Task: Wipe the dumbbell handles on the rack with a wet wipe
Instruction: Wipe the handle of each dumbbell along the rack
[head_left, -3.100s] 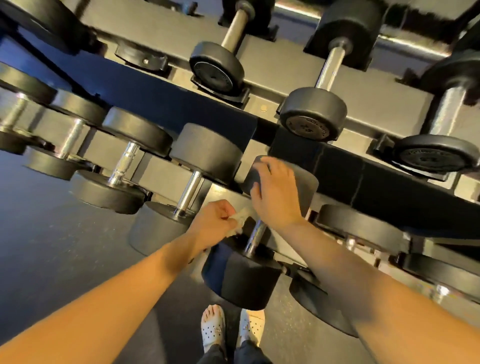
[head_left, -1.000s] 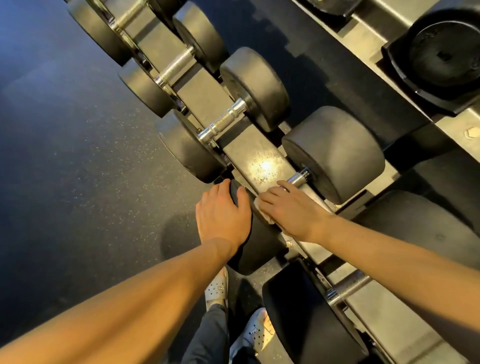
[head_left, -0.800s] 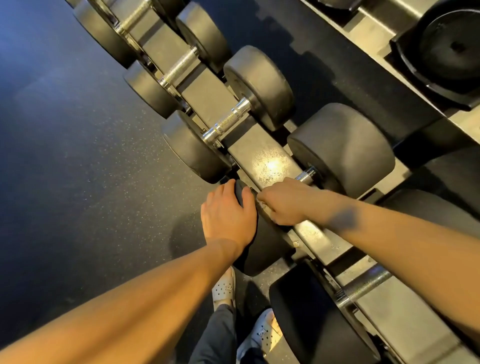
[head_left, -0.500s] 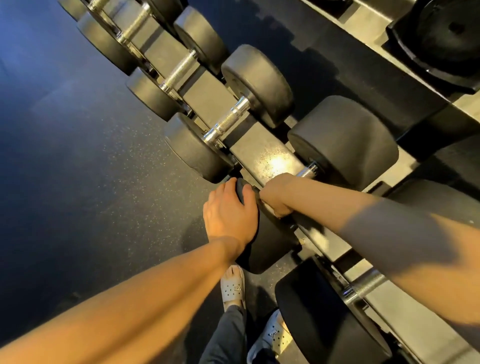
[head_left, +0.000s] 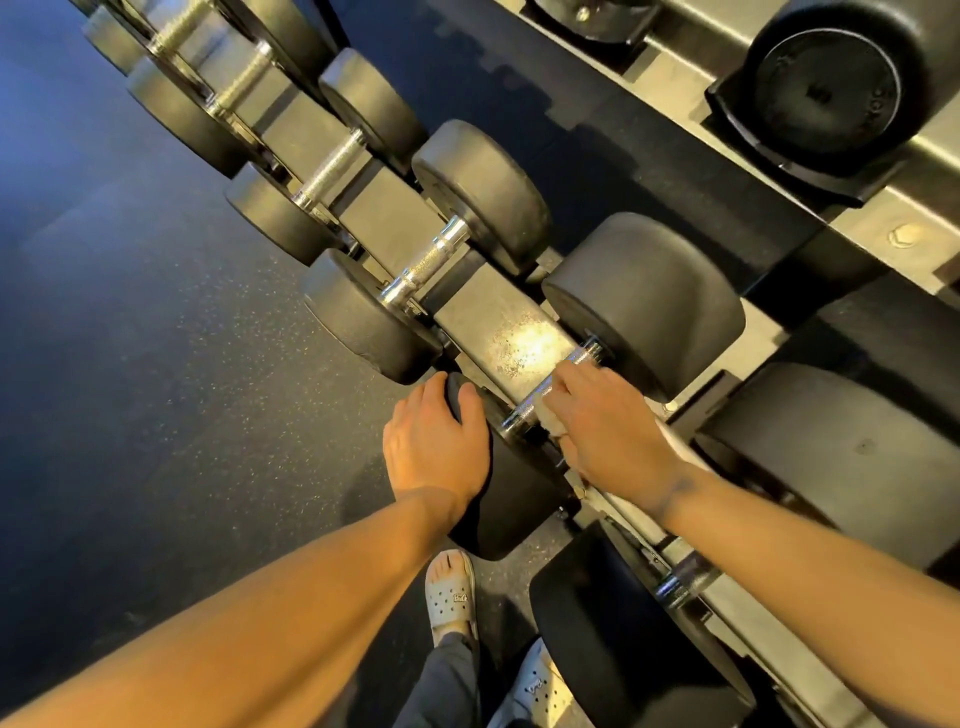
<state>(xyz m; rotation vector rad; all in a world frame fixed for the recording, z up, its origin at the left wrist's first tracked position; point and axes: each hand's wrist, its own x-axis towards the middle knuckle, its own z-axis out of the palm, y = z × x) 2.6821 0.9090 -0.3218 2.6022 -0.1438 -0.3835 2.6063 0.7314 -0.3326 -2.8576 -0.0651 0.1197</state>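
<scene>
- Under the right hand (head_left: 608, 431), curled fingers (head_left: 571, 387) clamp a white wet wipe (head_left: 551, 422) onto the dumbbell handle (head_left: 530, 400) (only a scrap of wipe shows).
- Just left of those fingers, the left hand (head_left: 434, 447) lies spread on the front head (head_left: 498, 499), gripping nothing.
- Beyond the fingertips, more dumbbells (head_left: 426, 254) line the rack (head_left: 519, 332).

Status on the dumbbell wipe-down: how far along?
Done: cannot tell; no handle looks visibly wet. In hand: the right hand holds the wet wipe round the handle of one dumbbell, while the left hand rests on its front head. Possibly left: the neighbouring handle up the row, the handle beyond it, and the nearer handle.
</scene>
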